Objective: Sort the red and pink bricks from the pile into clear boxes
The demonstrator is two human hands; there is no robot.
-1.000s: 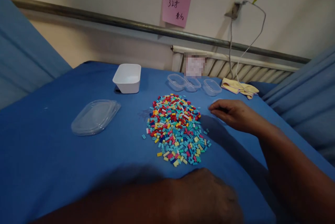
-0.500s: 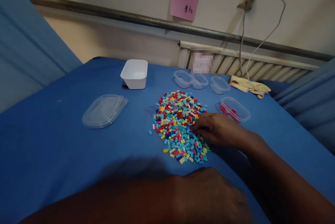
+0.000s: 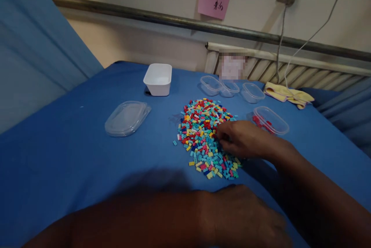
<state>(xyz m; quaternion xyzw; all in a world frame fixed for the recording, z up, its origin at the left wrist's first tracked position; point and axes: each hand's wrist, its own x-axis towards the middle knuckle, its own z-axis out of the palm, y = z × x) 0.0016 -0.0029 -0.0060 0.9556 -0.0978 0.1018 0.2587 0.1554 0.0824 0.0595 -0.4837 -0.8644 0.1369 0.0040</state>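
A heap of small toy building bricks (image 3: 207, 136) in red, blue, turquoise, yellow and white lies on the blue cloth. At the heap's right side is my right hand (image 3: 242, 138), its thumb and fingers pinched down among the bricks. Whatever sits between those fingertips is too small and covered to make out. My left hand (image 3: 246, 217) is low in front, nearest the camera, its forearm crossing from the left. It looks dark and smeared, and its fingers are hidden. Right of the heap, a clear plastic tub (image 3: 272, 120) contains several red bricks (image 3: 262, 122).
Toward the wall stand a white plastic box (image 3: 158, 80) and three clear tubs (image 3: 211, 85). Stacked clear lids (image 3: 126, 118) lie left of the heap. A yellow cloth (image 3: 288, 95) rests below a hanging cable (image 3: 313, 33), beside the radiator (image 3: 301, 68). Blue curtains (image 3: 43, 39) flank both sides.
The whole scene has shifted slightly right in view as the camera turned. My right hand stays at the heap's right side, fingers still closed. My left hand has hardly moved.
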